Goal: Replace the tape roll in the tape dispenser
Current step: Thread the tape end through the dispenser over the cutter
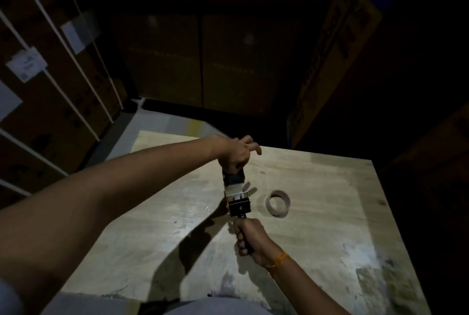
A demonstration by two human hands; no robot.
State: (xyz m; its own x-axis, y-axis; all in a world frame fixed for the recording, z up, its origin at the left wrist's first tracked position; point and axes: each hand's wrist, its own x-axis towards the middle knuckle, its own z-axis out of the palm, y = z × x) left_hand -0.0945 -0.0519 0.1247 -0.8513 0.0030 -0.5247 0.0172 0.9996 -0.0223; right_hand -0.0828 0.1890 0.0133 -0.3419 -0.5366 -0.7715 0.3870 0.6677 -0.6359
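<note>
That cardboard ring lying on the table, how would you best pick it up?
The cardboard ring lies flat on the table, hole up, apart from the tape dispenser. Probably come from above and pinch its thin wall, one finger inside the hole, thumb outside.

Pale wooden worktop (317, 226), square-cut, dimly lit, bright glare patch near middle. Surface scuffed, grey smears and stains toward near right corner. Empty cardboard tape core (277, 203) lying flat on worktop, right of centre, nearer far edge than near edge. Long dark arm shadows falling across middle toward near edge.
</note>
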